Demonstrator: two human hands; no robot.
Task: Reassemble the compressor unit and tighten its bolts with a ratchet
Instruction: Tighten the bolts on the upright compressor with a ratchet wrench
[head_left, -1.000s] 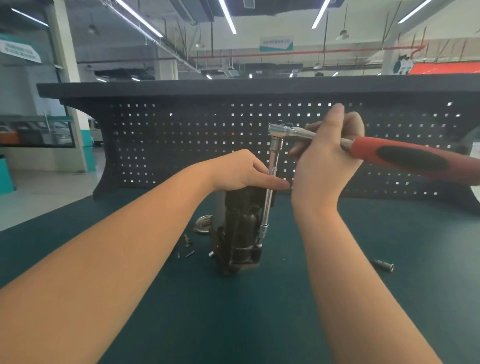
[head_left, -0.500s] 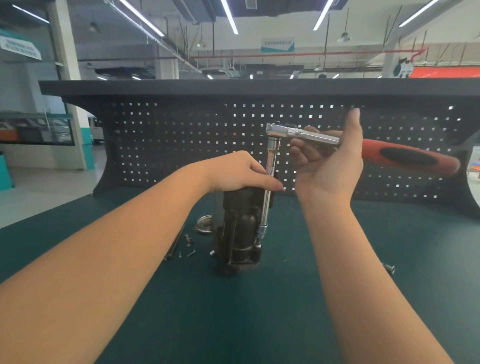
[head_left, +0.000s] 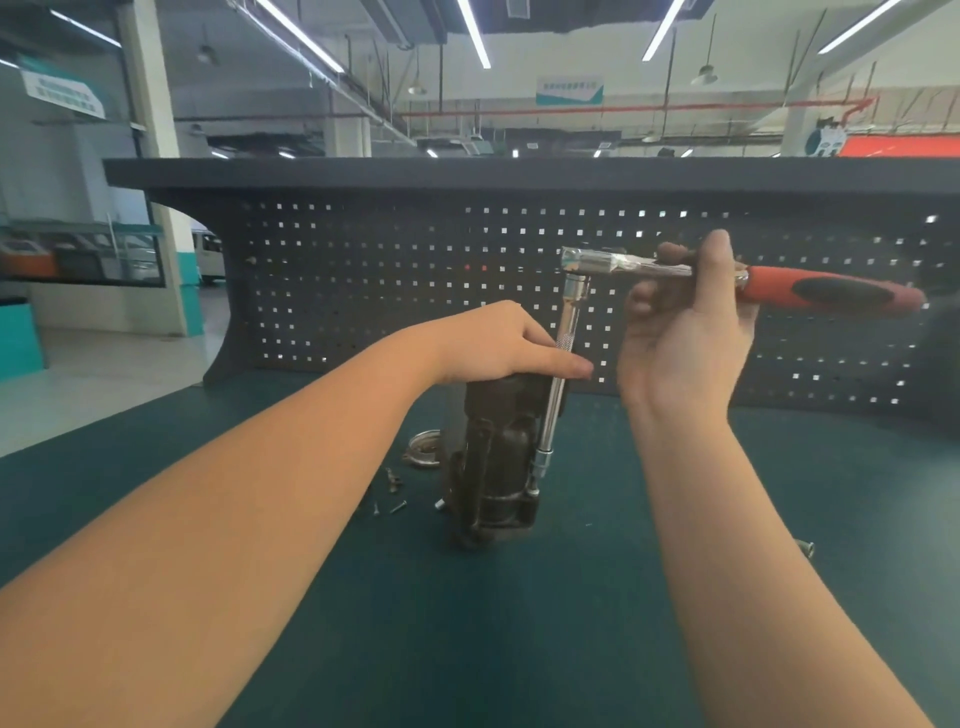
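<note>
Ratchet handle sticks out sideways right of the upright compressor; right hand fingers curl round it, left hand lies flat on top.

Counted on the bench: 1 compressor, 1 ratchet with 1 extension bar, 1 metal ring, 1 loose socket. 2 hands are seen, left and right. Small screws cannot be counted.
</note>
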